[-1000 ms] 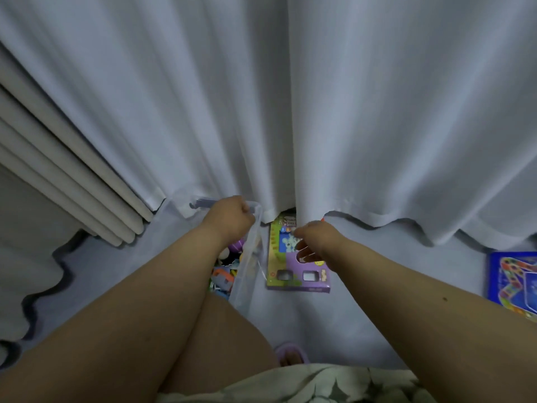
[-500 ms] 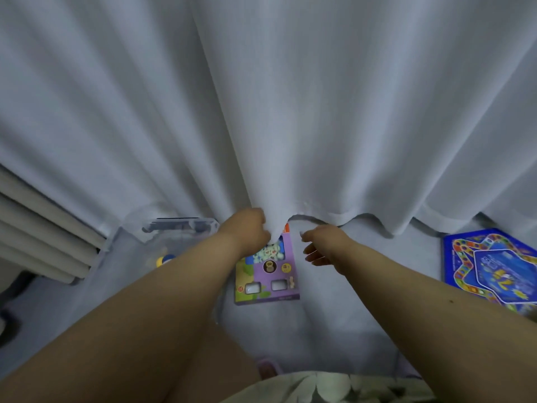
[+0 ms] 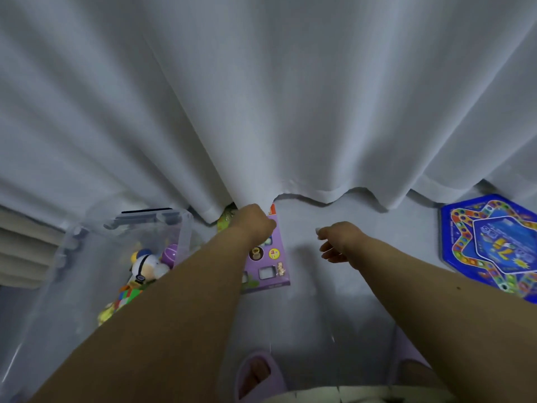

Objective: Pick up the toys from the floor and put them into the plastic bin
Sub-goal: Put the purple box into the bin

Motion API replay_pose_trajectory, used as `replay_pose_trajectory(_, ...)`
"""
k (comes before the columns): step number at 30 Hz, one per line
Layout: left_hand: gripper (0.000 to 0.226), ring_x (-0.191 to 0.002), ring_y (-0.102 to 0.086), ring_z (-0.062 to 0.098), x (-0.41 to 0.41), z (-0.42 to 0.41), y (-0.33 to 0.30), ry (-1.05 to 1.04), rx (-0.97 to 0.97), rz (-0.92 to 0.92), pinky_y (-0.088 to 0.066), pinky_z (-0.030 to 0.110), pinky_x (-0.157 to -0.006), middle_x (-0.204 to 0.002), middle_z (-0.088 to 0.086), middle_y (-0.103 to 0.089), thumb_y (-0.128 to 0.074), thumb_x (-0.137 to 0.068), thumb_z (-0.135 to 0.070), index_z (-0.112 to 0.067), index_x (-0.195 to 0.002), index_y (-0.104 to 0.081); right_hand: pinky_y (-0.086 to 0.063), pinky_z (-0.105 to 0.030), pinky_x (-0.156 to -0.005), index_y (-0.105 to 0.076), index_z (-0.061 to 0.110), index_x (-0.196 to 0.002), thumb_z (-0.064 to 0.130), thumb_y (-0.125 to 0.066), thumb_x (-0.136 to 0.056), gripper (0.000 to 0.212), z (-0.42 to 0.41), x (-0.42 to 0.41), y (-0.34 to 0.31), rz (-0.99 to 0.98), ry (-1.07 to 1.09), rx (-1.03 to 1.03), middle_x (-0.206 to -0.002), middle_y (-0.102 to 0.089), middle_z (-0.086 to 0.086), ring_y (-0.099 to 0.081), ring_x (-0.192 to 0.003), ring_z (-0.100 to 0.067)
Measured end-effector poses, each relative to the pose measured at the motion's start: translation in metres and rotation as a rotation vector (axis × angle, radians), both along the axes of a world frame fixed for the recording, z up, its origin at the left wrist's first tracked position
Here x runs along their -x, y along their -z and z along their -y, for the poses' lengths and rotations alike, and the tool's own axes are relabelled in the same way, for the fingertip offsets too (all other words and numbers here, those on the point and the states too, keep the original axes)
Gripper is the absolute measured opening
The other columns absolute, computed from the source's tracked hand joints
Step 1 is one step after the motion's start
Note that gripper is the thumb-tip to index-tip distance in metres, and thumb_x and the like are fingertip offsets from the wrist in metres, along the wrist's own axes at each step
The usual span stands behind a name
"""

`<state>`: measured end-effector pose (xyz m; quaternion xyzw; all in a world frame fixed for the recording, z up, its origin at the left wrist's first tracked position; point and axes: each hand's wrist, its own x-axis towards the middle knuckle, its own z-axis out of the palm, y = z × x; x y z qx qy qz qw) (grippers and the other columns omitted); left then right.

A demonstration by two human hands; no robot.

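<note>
Floor [image 3: 343, 301] — purple toy box [image 3: 268, 266] lengthwise toward curtain [image 3: 261, 112].

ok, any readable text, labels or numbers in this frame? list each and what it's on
None can be read.
Purple toy box: printed badges and an orange corner mark, too blurred to read.
Blue game board: print on the centre panel and the coloured track, too small and blurred.
Plastic bin and the toys inside it: no lettering visible.

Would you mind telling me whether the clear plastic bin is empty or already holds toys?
It holds toys: a plush toy and purple ball lie inside the plastic bin.
</note>
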<state>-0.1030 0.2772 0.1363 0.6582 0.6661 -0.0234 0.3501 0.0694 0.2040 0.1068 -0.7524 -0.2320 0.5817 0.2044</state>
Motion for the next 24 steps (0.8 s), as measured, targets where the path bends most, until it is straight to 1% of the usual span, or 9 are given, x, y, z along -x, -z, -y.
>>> replay_pose_trajectory(4, 0.030, -0.106, -0.055, 0.031, 0.023, 0.003, 0.049, -0.164, 0.091, 0.052, -0.043, 0.027, -0.084, -0.114, 0.015, -0.059, -0.048, -0.093, -0.018, -0.004, -0.116, -0.060, -0.052, -0.032, -0.068, -0.056, -0.001, -0.114, 0.027, -0.051, -0.096, 0.034, -0.003, -0.004, 0.031, 0.015, 0.005, 0.074, -0.098, -0.062, -0.017, -0.060, -0.074, -0.023)
replay_pose_trajectory(9, 0.028, -0.089, -0.050, 0.024, 0.041, 0.006, 0.085, -0.414, 0.193, 0.077, -0.037, 0.026, -0.073, -0.099, 0.007, -0.053, -0.061, -0.085, -0.026, -0.008, -0.106, -0.055, -0.050, -0.031, -0.066, -0.057, -0.002, -0.109, 0.024, -0.052, -0.095, 0.030, -0.012, 0.011, 0.063, 0.025, -0.036, 0.132, -0.083, -0.059, -0.014, -0.057, -0.070, -0.023)
replay_pose_trajectory(11, 0.028, -0.093, -0.054, 0.023, 0.046, 0.007, 0.096, -0.540, 0.249, 0.220, -0.041, 0.027, -0.074, -0.106, 0.006, -0.059, -0.066, -0.083, -0.023, -0.010, -0.105, -0.055, -0.050, -0.033, -0.071, -0.056, -0.001, -0.104, 0.025, -0.052, -0.095, 0.028, -0.018, 0.022, 0.073, 0.021, -0.085, 0.133, -0.090, -0.061, -0.016, -0.058, -0.076, -0.025)
replay_pose_trajectory(15, 0.069, -0.099, -0.064, 0.026, 0.059, 0.006, 0.133, -0.702, 0.287, 0.386, -0.054, 0.040, -0.087, -0.111, 0.009, -0.068, -0.072, -0.048, -0.035, -0.009, -0.111, -0.065, -0.050, -0.037, -0.088, -0.056, 0.000, -0.106, 0.022, -0.050, -0.096, 0.025, -0.028, 0.045, 0.083, 0.019, -0.292, 0.119, -0.117, -0.059, -0.023, -0.059, -0.095, -0.031)
replay_pose_trajectory(17, 0.059, -0.098, -0.064, 0.023, 0.066, 0.007, 0.148, -0.725, 0.310, 0.412, -0.053, 0.044, -0.091, -0.108, 0.007, -0.068, -0.069, -0.052, -0.030, -0.010, -0.107, -0.066, -0.048, -0.033, -0.087, -0.056, -0.002, -0.118, 0.018, -0.050, -0.095, 0.031, -0.029, 0.054, 0.087, 0.021, -0.399, 0.098, -0.121, -0.057, -0.021, -0.057, -0.105, -0.031)
replay_pose_trajectory(18, 0.047, -0.094, -0.064, 0.020, 0.066, 0.008, 0.148, -0.740, 0.330, 0.408, -0.053, 0.039, -0.089, -0.105, 0.006, -0.068, -0.069, -0.058, -0.026, -0.010, -0.102, -0.066, -0.047, -0.028, -0.080, -0.054, -0.001, -0.123, 0.015, -0.050, -0.094, 0.033, -0.028, 0.057, 0.089, 0.002, -0.422, 0.094, -0.117, -0.057, -0.017, -0.057, -0.100, -0.028)
replay_pose_trajectory(20, 0.015, -0.069, -0.064, 0.011, 0.067, 0.010, 0.144, -0.793, 0.363, 0.430, -0.053, 0.024, -0.066, -0.090, 0.007, -0.063, -0.069, -0.072, -0.014, -0.010, -0.085, -0.062, -0.040, -0.020, -0.065, -0.052, 0.001, -0.127, 0.012, -0.051, -0.093, 0.036, -0.024, 0.063, 0.094, -0.063, -0.423, 0.099, -0.108, -0.053, -0.010, -0.052, -0.082, -0.016)
replay_pose_trajectory(22, 0.011, -0.044, -0.059, 0.005, 0.068, 0.009, 0.148, -0.810, 0.394, 0.440, -0.047, 0.016, -0.042, -0.083, 0.007, -0.057, -0.060, -0.087, -0.005, -0.011, -0.077, -0.058, -0.036, -0.016, -0.062, -0.049, 0.003, -0.129, 0.011, -0.051, -0.093, 0.037, -0.020, 0.067, 0.100, -0.117, -0.404, 0.106, -0.107, -0.051, -0.008, -0.047, -0.080, -0.013)
replay_pose_trajectory(24, 0.011, -0.054, -0.054, 0.011, 0.071, 0.004, 0.153, -0.817, 0.412, 0.422, -0.045, 0.021, -0.044, -0.096, 0.006, -0.053, -0.051, -0.094, -0.007, -0.007, -0.089, -0.061, -0.038, -0.017, -0.064, -0.050, 0.003, -0.125, 0.010, -0.051, -0.093, 0.033, -0.020, 0.070, 0.104, -0.144, -0.367, 0.104, -0.106, -0.052, -0.010, -0.048, -0.079, -0.012)
